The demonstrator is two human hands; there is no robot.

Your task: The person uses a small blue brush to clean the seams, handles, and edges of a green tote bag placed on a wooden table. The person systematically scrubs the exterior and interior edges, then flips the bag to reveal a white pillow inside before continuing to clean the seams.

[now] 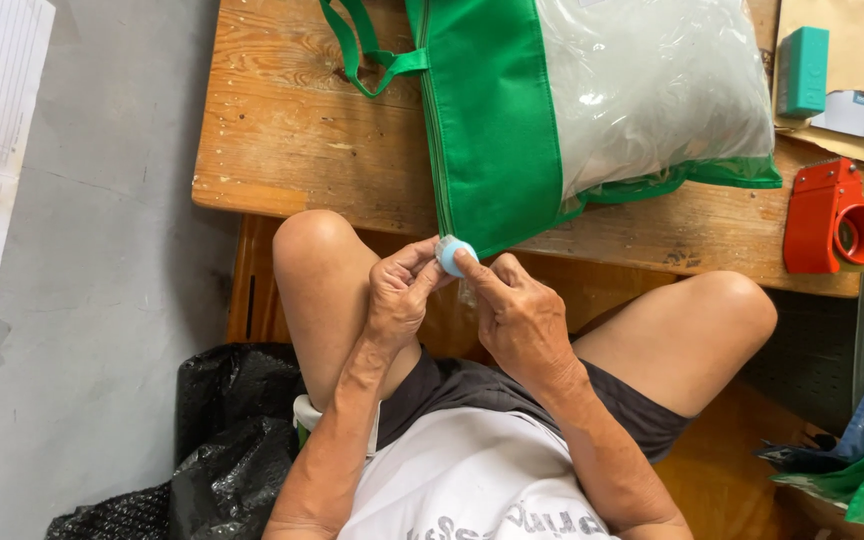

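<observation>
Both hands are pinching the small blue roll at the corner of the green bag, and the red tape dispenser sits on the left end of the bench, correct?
Not quite. The red tape dispenser sits at the right end of the bench, as the head view shows. The rest holds: left hand and right hand both pinch the small blue roll at the corner of the green bag.

A small round light-blue object (455,255), roll-like in shape, is sitting between the fingertips of both hands, just off the near edge of the wooden tabletop (282,140). It is touching the lower corner of a green fabric bag (492,110). The bag is lying flat on the tabletop, its clear plastic panel facing up, its corner overhanging the near edge and its green handles trailing toward the far edge.
</observation>
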